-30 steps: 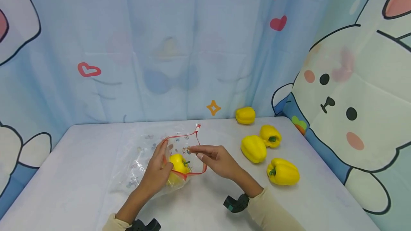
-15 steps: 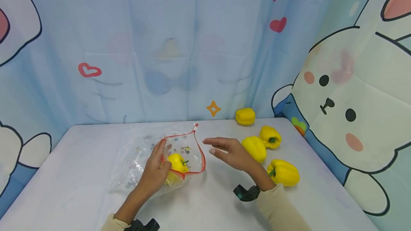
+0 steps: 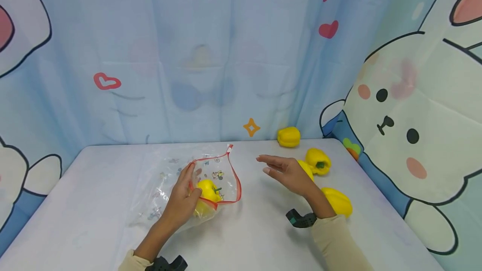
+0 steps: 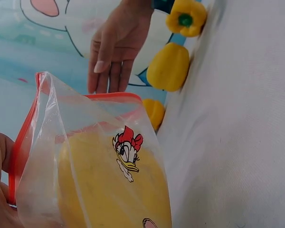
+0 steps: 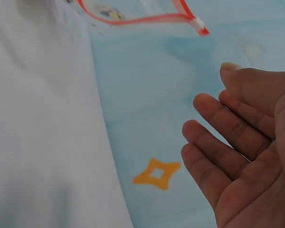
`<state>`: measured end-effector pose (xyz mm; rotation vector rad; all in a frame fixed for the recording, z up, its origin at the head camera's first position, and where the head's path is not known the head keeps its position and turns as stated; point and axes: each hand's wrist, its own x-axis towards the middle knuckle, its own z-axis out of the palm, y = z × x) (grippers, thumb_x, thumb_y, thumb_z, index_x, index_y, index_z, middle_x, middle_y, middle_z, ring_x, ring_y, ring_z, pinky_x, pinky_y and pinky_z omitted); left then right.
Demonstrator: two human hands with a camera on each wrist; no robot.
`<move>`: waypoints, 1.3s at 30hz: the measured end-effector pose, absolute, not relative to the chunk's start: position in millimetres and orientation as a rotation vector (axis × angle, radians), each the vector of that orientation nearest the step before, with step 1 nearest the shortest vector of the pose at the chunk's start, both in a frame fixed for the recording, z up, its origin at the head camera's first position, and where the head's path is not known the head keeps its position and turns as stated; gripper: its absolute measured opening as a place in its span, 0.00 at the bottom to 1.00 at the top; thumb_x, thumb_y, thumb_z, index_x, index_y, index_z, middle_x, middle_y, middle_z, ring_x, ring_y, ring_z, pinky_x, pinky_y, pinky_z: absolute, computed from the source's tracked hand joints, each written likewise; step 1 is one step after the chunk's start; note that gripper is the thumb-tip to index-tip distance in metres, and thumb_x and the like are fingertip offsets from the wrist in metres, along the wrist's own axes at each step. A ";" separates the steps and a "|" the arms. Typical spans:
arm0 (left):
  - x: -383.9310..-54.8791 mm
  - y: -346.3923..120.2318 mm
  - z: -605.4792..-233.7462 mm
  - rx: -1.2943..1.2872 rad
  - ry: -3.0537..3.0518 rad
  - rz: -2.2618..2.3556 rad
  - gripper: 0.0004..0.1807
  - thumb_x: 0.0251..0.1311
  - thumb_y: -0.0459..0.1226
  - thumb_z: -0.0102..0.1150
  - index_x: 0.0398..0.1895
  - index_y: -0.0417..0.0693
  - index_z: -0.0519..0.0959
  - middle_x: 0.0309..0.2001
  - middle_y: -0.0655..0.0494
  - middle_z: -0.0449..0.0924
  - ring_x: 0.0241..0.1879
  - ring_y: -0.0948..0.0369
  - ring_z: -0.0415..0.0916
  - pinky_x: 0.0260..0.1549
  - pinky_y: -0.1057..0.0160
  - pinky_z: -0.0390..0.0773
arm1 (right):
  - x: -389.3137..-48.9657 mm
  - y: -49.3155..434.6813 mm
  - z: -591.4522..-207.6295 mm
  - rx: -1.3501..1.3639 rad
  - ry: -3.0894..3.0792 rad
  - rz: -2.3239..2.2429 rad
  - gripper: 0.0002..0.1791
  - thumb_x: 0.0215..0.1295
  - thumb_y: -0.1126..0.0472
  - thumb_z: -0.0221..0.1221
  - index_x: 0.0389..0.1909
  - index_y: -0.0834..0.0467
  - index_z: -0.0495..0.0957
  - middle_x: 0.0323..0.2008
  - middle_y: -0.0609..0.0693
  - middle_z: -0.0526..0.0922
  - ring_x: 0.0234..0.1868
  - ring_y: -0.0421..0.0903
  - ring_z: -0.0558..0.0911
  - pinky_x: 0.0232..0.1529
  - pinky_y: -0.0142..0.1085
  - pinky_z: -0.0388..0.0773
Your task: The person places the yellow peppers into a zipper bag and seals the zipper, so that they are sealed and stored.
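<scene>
My left hand (image 3: 182,200) grips the red-trimmed edge of a clear plastic zip bag (image 3: 158,191), keeping its mouth spread wide. Inside the bag lies a yellow bell pepper (image 3: 208,190) with a green stem. A cartoon duck print shows on the bag (image 4: 95,142) in the left wrist view. My right hand (image 3: 291,175) hovers above the table with fingers fairly straight and nothing held. Just behind it is a yellow pepper (image 3: 306,169), partly hidden by the hand. Another pepper (image 3: 337,201) lies beside the right forearm, which covers part of it.
Two more yellow peppers stand farther back: one pepper (image 3: 318,161) to the right and another pepper (image 3: 288,136) at the far table edge. The white table (image 3: 94,204) meets a blue cartoon curtain (image 3: 188,53) behind and at the sides.
My right hand has drawn away from the bag's mouth, moving right toward the loose peppers. My left hand and the bag have stayed almost in place.
</scene>
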<state>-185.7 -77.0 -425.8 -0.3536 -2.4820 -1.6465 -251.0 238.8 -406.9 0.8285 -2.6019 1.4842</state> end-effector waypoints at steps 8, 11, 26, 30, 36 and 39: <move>-186.0 -76.8 -425.2 -0.348 -2.490 -1.653 0.38 0.63 0.29 0.47 0.77 0.41 0.49 0.76 0.50 0.45 0.73 0.49 0.50 0.61 0.53 0.63 | -260.9 271.5 -404.5 0.718 -2.606 1.487 0.23 0.70 0.59 0.57 0.63 0.62 0.74 0.61 0.55 0.76 0.63 0.54 0.73 0.55 0.33 0.73; -186.2 -76.7 -424.8 -0.352 -2.496 -1.642 0.38 0.64 0.29 0.47 0.77 0.41 0.49 0.76 0.49 0.46 0.73 0.50 0.50 0.62 0.54 0.62 | -263.8 283.0 -404.0 0.677 -2.617 1.485 0.23 0.70 0.56 0.57 0.63 0.60 0.74 0.62 0.54 0.75 0.63 0.55 0.72 0.55 0.32 0.74; -185.4 -75.1 -426.9 -0.337 -2.523 -1.621 0.38 0.63 0.29 0.47 0.77 0.41 0.49 0.76 0.49 0.45 0.73 0.50 0.47 0.63 0.52 0.61 | -264.0 320.1 -409.6 0.465 -2.708 1.371 0.28 0.70 0.50 0.55 0.66 0.59 0.71 0.62 0.55 0.75 0.61 0.56 0.74 0.58 0.40 0.72; -185.6 -75.1 -427.7 -0.342 -2.524 -1.627 0.38 0.64 0.29 0.46 0.77 0.41 0.49 0.76 0.49 0.46 0.73 0.50 0.48 0.63 0.53 0.61 | -263.9 325.4 -410.2 0.400 -2.750 1.336 0.28 0.70 0.47 0.55 0.66 0.57 0.71 0.63 0.55 0.73 0.62 0.57 0.73 0.60 0.50 0.70; -185.3 -75.1 -428.1 -0.361 -2.537 -1.606 0.37 0.64 0.29 0.46 0.77 0.41 0.49 0.76 0.48 0.46 0.73 0.50 0.47 0.64 0.51 0.58 | -263.0 331.2 -408.3 0.278 -2.810 1.338 0.29 0.70 0.46 0.54 0.67 0.55 0.70 0.67 0.56 0.69 0.64 0.59 0.69 0.61 0.57 0.66; -185.2 -74.6 -427.5 -0.368 -2.541 -1.590 0.37 0.65 0.30 0.46 0.77 0.41 0.49 0.76 0.47 0.46 0.74 0.49 0.46 0.65 0.49 0.57 | -262.5 333.6 -406.7 0.207 -2.830 1.346 0.28 0.71 0.47 0.54 0.68 0.54 0.70 0.67 0.56 0.68 0.65 0.60 0.68 0.61 0.59 0.66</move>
